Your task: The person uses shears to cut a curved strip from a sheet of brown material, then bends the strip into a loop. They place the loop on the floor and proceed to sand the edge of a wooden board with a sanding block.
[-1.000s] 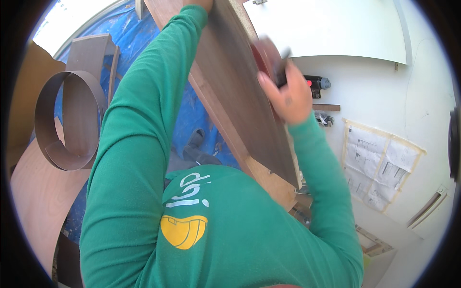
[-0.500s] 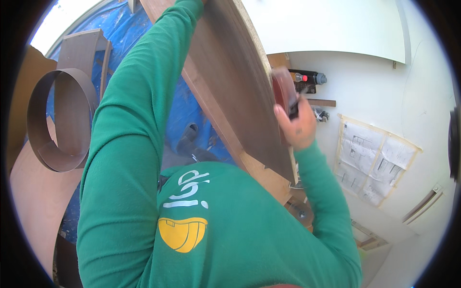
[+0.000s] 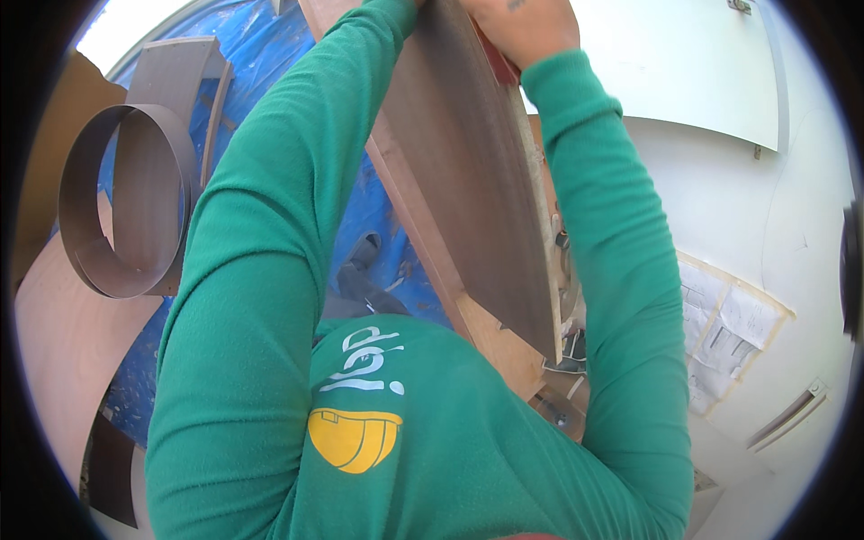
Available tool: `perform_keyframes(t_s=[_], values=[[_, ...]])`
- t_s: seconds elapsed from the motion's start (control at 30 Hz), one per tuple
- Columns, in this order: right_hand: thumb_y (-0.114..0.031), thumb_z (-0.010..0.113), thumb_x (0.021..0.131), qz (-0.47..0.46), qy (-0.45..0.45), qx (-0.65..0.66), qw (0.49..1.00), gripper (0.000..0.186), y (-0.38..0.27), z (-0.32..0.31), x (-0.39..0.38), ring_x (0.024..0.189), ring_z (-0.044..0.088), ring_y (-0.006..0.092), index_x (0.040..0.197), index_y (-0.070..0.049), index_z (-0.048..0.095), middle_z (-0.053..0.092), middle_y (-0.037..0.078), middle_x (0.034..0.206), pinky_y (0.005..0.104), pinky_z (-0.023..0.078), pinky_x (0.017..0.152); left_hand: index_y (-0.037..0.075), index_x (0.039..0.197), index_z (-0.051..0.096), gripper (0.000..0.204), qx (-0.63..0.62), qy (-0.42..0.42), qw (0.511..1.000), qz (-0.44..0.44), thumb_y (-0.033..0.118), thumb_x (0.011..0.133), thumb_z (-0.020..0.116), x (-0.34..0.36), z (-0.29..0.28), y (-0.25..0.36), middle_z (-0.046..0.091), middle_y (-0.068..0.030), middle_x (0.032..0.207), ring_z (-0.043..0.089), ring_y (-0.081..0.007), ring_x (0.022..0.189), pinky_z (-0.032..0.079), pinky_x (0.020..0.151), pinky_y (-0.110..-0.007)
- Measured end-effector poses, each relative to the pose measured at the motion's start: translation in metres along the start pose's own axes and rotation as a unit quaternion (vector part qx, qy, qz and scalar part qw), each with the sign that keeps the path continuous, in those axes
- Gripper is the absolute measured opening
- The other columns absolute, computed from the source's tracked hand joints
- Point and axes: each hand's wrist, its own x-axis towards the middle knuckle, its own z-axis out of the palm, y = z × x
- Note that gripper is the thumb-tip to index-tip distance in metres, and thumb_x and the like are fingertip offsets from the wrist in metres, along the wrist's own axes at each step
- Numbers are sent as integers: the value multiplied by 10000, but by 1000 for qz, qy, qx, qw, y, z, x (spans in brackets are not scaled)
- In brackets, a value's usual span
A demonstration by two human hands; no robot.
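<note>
A dark brown wood-faced panel (image 3: 468, 171) stands slanting in front of me, with its pale raw edge on the right. At the top of the view, my right hand (image 3: 531, 27) is closed on a reddish-brown sanding block (image 3: 498, 61) against that edge; its fingers are partly cut off by the frame. My left arm reaches along the other side of the panel to its top. Only a sliver of my left hand (image 3: 420, 3) shows there, so its fingers are hidden.
On the left, an oval brown bent-wood ring (image 3: 76, 211) stands by a brown box-like piece (image 3: 171, 81) and a curved pale sheet (image 3: 72, 360). Blue sheeting (image 3: 261, 45) covers the floor. To the right, paper drawings (image 3: 738, 333) are taped to a white wall (image 3: 810, 234).
My right hand has slid the sanding block up along the panel's edge, from mid-panel to the top of the view. The left arm stays near the panel's top; the view has shifted slightly.
</note>
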Motion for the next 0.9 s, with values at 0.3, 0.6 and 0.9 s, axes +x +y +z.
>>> perform_keyframes(t_s=[0.3,0.6,0.9], values=[[-443,788,852,29,-59,-20,998,508,9,-42,-104,843,617,356,1041,8,651,623,172,909,457,511,766,32,1073,700,419,-39,20,993,-107,280,1068,362,3,-8,10,717,-264,1091,663,-457,1059,491,969,-525],[-510,777,858,37,-53,10,998,564,2,-32,-82,836,617,380,987,28,663,625,205,871,462,505,758,38,1134,670,389,-23,19,998,-61,249,1075,348,2,-7,7,711,-271,1104,654,-460,1086,484,977,-527],[-481,765,865,15,-58,-20,998,534,5,-30,-78,857,634,383,1110,-13,690,648,192,924,476,519,766,-1,1128,687,531,-125,8,976,-177,356,1092,295,3,-36,33,682,-315,1153,602,-506,1147,437,1029,-536]])
